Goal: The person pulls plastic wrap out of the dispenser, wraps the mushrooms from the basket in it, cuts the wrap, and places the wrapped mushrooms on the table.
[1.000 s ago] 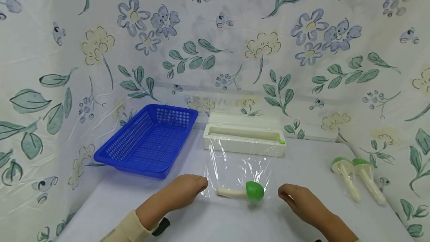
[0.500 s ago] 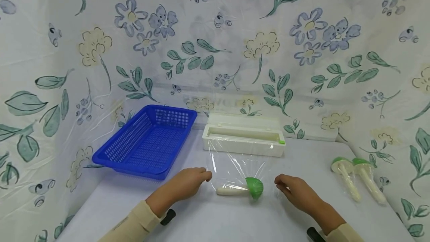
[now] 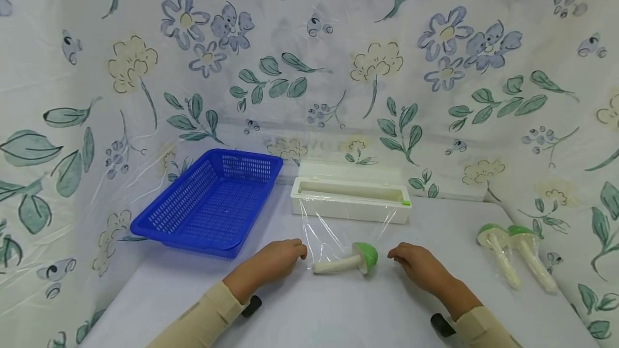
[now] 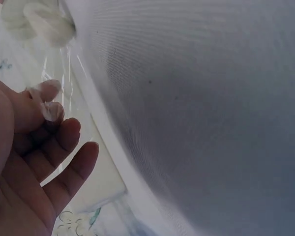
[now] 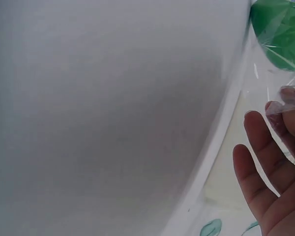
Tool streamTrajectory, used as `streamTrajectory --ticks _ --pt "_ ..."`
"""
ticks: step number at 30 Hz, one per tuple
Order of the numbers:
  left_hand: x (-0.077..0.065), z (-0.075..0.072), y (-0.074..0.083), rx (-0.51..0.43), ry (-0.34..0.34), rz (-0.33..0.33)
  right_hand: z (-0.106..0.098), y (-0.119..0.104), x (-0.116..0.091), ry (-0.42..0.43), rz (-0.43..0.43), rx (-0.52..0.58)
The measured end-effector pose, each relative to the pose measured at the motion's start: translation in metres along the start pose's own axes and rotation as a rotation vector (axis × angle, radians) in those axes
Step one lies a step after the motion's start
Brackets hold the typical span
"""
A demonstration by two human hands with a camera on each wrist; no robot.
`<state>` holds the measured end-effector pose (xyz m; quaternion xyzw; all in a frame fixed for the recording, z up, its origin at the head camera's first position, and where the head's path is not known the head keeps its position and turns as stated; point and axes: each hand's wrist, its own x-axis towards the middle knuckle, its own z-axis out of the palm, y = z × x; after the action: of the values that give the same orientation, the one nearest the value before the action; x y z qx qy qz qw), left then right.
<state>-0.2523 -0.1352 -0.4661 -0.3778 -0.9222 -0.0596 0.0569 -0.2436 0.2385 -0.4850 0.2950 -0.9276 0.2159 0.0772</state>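
A toy mushroom with a green cap and white stem lies on the white table between my hands, stem to the left. Clear plastic wrap stretches from the white dispenser box down towards it. My left hand pinches the wrap's left corner between thumb and index finger, its other fingers loosely bent in the left wrist view. Right of the cap, my right hand pinches the other corner. In the right wrist view, wrap shows in front of the green cap.
A blue plastic basket stands at the back left. Two wrapped mushrooms lie near the table's right edge. The dispenser's lid is raised, and a flowered sheet hangs close behind.
Both hands have moved slightly away from the viewer and closer together with the wrap. The mushroom has shifted a little; its cap end now lies farther back and its stem slants.
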Motion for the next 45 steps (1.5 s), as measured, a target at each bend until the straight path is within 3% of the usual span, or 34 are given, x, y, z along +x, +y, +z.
streamTrajectory --ticks 9,15,23,32,45 --pt "0.007 0.004 -0.002 -0.094 -0.084 -0.042 0.002 -0.007 0.011 -0.126 0.098 0.058" --pt "0.011 0.004 -0.002 -0.078 -0.134 -0.082 0.005 -0.008 0.016 -0.175 0.104 0.091" --pt "0.02 0.008 -0.007 -0.103 -0.094 -0.067 0.013 0.001 0.03 -0.148 0.245 0.201" --pt "0.03 0.015 -0.02 -0.275 -0.091 -0.075 0.018 0.012 0.042 -0.146 0.361 0.201" --pt "0.04 0.017 -0.02 -0.492 -0.077 -0.312 0.023 0.013 0.059 -0.125 0.491 0.202"
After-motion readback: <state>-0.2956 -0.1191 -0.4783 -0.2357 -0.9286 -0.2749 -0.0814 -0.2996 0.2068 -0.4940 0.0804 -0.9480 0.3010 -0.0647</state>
